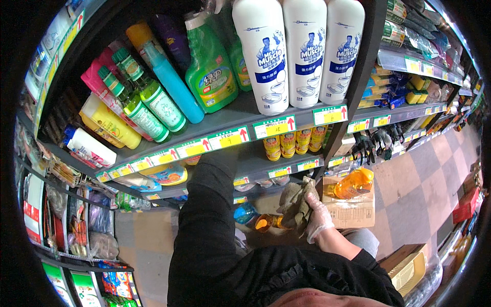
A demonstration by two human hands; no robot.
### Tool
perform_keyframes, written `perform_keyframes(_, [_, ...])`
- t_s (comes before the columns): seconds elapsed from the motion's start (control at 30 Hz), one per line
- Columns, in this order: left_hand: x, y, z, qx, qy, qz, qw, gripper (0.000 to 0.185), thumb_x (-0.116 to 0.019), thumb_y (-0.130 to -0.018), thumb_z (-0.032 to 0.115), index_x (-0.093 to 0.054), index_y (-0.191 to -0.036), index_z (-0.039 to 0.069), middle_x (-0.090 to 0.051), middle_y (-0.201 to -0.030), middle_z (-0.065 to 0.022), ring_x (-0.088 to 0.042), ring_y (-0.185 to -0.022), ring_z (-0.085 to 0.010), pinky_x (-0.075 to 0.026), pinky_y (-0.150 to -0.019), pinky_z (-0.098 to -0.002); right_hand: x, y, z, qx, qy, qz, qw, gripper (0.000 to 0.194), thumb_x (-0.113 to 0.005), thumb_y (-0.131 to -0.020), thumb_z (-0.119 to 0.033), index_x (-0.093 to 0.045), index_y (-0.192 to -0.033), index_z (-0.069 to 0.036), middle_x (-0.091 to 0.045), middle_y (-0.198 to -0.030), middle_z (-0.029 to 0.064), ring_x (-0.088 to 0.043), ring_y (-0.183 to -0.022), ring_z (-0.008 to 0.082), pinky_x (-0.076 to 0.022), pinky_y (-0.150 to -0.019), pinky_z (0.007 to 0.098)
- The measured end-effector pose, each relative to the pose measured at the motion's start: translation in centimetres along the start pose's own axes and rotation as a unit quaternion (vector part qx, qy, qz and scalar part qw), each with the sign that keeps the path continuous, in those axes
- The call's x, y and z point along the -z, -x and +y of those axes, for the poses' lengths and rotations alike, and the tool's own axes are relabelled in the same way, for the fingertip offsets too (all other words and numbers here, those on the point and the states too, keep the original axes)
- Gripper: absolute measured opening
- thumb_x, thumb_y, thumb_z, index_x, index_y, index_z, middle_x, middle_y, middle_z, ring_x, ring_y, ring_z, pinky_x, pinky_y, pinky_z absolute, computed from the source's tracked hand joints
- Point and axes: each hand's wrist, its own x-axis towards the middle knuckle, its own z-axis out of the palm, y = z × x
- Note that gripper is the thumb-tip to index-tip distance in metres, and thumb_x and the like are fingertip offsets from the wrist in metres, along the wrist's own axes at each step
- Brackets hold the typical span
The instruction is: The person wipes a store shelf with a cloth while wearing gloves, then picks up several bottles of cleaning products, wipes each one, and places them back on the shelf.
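My right hand (321,218), in a clear plastic glove, grips a grey-brown cloth (301,201) in front of the lower shelves. The black sleeve of my left arm (205,192) reaches in beneath the upper shelf (226,121); that hand is hidden there. Several yellow containers (288,146) stand on the shelf below, right of the sleeve. Just right of my gloved hand, an orange bottle (355,184) lies on a cardboard box (356,213). Under the cloth, low down, are another orange bottle (264,222) and a blue bottle (245,213).
White Mr Muscle bottles (264,57), a green spray bottle (211,69) and green glass-like bottles (161,101) line the upper shelf, with price tags (274,126) along its edge. A dark upright panel (360,50) divides the shelving. Behind me, a yellow plastic basket (408,272) stands on the right.
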Motion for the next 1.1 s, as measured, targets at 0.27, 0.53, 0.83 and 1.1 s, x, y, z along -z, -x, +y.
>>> perform_keyframes(0.27, [-0.1, -0.3, -0.5, 0.008, 0.030, 0.011, 0.999, 0.036, -0.056, -0.108, 0.031, -0.060, -0.140, 0.013, -0.069, -0.133, -0.0081, -0.069, -0.109, -0.0207, -0.057, -0.090, -0.0352, 1.2, -1.2, 0.1, 0.009, 0.019, 0.010, 1.000, 0.058, -0.065, -0.105, -0.039, -0.052, -0.153, -0.009, -0.061, -0.150, 0.0138, -0.059, -0.134, 0.0360, -0.0443, -0.118, 0.0526])
perform_keyframes(0.53, [0.0, -0.1, -0.6, 0.007, 0.085, 0.024, 0.996, 0.037, -0.056, -0.108, 0.031, -0.059, -0.141, 0.013, -0.068, -0.135, -0.0075, -0.068, -0.112, -0.0206, -0.056, -0.092, -0.0356, 1.2, -1.3, 0.1, 0.006, -0.001, 0.000, 1.000, 0.056, -0.064, -0.106, -0.037, -0.052, -0.153, -0.009, -0.062, -0.148, 0.0159, -0.059, -0.133, 0.0375, -0.0442, -0.117, 0.0537])
perform_keyframes(0.83, [0.6, 0.6, 0.0, 0.005, 0.210, 0.036, 0.977, 0.038, -0.056, -0.108, 0.031, -0.059, -0.142, 0.013, -0.067, -0.137, -0.0069, -0.067, -0.115, -0.0205, -0.055, -0.094, -0.0360, 1.4, -1.3, 0.4, 0.008, 0.018, -0.002, 1.000, 0.057, -0.065, -0.105, -0.038, -0.053, -0.152, -0.009, -0.063, -0.146, 0.0160, -0.061, -0.131, 0.0373, -0.0464, -0.115, 0.0545])
perform_keyframes(1.1, [1.6, 2.3, 0.7, 0.009, 0.361, 0.042, 0.932, 0.039, -0.055, -0.109, 0.031, -0.058, -0.143, 0.013, -0.066, -0.139, -0.0063, -0.066, -0.117, -0.0205, -0.054, -0.096, -0.0363, 1.8, -1.5, 0.6, 0.020, 0.011, -0.053, 0.998, 0.055, -0.060, -0.108, -0.035, -0.049, -0.155, -0.009, -0.061, -0.149, 0.0156, -0.058, -0.135, 0.0386, -0.0446, -0.116, 0.0576])
